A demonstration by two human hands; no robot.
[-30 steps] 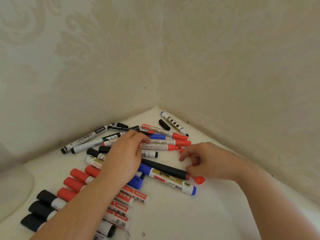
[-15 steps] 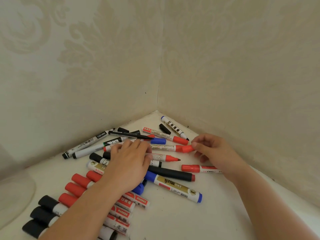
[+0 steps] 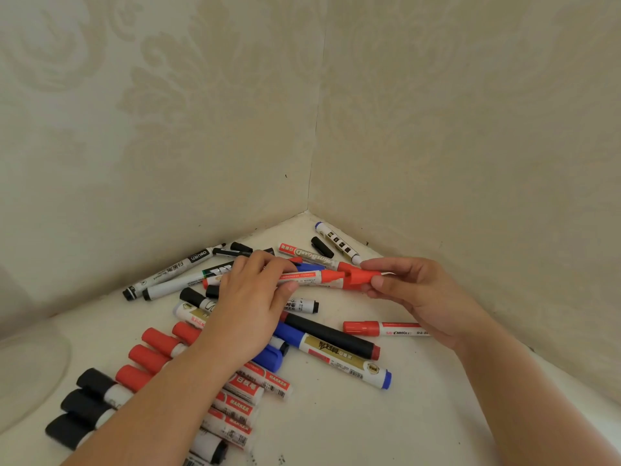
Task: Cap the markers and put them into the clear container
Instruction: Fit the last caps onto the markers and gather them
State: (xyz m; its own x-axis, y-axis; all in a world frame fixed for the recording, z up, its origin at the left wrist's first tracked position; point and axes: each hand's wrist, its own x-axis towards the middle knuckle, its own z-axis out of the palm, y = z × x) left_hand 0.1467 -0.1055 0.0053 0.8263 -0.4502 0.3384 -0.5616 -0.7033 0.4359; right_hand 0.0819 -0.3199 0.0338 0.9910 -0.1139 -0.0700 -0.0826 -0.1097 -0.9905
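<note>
I am capping: my left hand [image 3: 250,297] is gripping a red marker [image 3: 304,277] above the pile while my right hand [image 3: 408,287] is pinching its cap [image 3: 361,276], which next needs pushing home before the container [image 3: 32,371] at far left.

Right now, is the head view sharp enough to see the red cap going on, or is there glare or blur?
Head view: soft even light, no glare; the red cap and red marker are sharp; the wide lens bends the edges, where the clear container is only a faint outline.
</note>
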